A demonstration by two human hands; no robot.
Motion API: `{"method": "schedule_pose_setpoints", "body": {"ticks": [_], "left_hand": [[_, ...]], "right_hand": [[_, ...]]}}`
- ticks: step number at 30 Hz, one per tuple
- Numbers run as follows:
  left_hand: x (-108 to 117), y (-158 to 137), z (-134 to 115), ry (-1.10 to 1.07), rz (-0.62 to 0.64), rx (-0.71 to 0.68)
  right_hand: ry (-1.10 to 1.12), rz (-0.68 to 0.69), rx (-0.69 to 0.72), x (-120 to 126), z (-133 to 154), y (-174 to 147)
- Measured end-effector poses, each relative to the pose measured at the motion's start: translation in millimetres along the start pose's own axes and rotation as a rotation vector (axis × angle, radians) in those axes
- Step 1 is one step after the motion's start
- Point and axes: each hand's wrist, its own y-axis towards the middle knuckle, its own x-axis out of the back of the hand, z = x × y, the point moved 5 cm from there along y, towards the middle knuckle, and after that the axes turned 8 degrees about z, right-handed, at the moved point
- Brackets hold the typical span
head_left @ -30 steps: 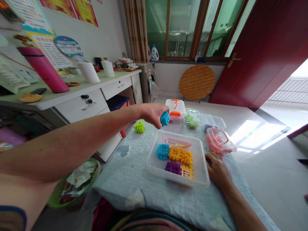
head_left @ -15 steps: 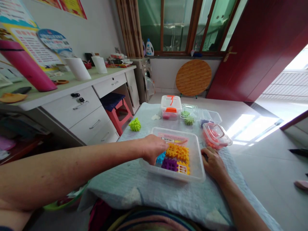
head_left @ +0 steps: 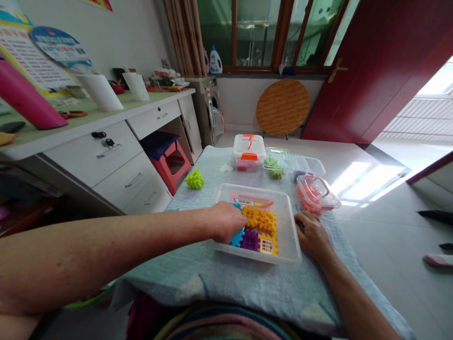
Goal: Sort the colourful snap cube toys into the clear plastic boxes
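My left hand (head_left: 228, 221) reaches over the near left wall of a clear plastic box (head_left: 289, 222), its fingers closed on a blue building block (head_left: 236, 237) and partly hidden. Beside the blue pieces lie orange-yellow interlocking blocks (head_left: 260, 219), a purple block (head_left: 250, 241) and a yellow block with a white window (head_left: 268, 245). A printed paper label (head_left: 253, 200) shows at the box's far side. Curled on the cloth against the box's right side is my right hand (head_left: 313, 233); whatever its fingers hold, if anything, is hidden.
A lime-green block cluster (head_left: 194, 179) sits on the cloth-covered table (head_left: 208, 283) at the left. Along the back stand an orange-latched box (head_left: 249, 153), a box with green pieces (head_left: 276, 163), an open clear container (head_left: 311, 165) and a lidded box with red pieces (head_left: 318, 194).
My left hand has shifted slightly within the box, with more blue showing around it. The camera view has turned slightly, and my right hand stays at the box's side.
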Motion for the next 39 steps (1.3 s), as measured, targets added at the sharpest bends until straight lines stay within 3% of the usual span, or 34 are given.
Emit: {"method": "schedule_pose_setpoints", "body": {"ticks": [6, 10, 13, 18, 22, 25, 27, 30, 34, 36, 39], "left_hand": [[15.2, -15.6, 3.6, -0.007, 0.032, 0.020], [22.3, -22.0, -3.4, -0.045, -0.088, -0.139], [15.7, -18.9, -8.8, -0.048, -0.071, -0.234], [4.5, -10.0, -1.4, -0.019, -0.025, -0.108], [2.2, -8.6, 0.6, -0.022, -0.047, -0.104], [6.6, -14.7, 2.6, -0.062, -0.144, -0.137], [14.1, -25.1, 8.4, -0.130, -0.297, -0.176], [25.3, -49.5, 34.8, -0.287, -0.613, -0.150], [22.2, -81.5, 103.4, -0.479, -0.955, 0.085], [10.4, -86.8, 142.0, -0.531, -0.966, 0.229], [-18.0, -77.4, 189.1, -0.502, -0.758, 0.409]], "right_hand": [[0.002, 0.007, -0.003, -0.2, 0.7, -0.5], [-0.005, 0.008, 0.000, -0.5, 1.1, -0.6], [-0.009, 0.004, 0.007, -0.2, 1.4, -0.4], [-0.007, 0.007, 0.007, -0.2, 1.0, 0.1], [-0.006, 0.012, 0.003, -0.4, 0.6, 0.4], [0.003, 0.018, -0.001, -0.7, -0.1, -0.3], [0.009, 0.022, 0.001, -1.3, -1.0, -1.0], [0.012, 0.018, 0.002, -2.6, -3.4, -1.3], [0.013, 0.010, 0.003, -3.8, -5.8, -0.4], [0.015, 0.009, 0.009, -3.9, -5.6, 0.0], [0.014, 0.011, 0.004, -3.9, -5.2, -0.1]]}}
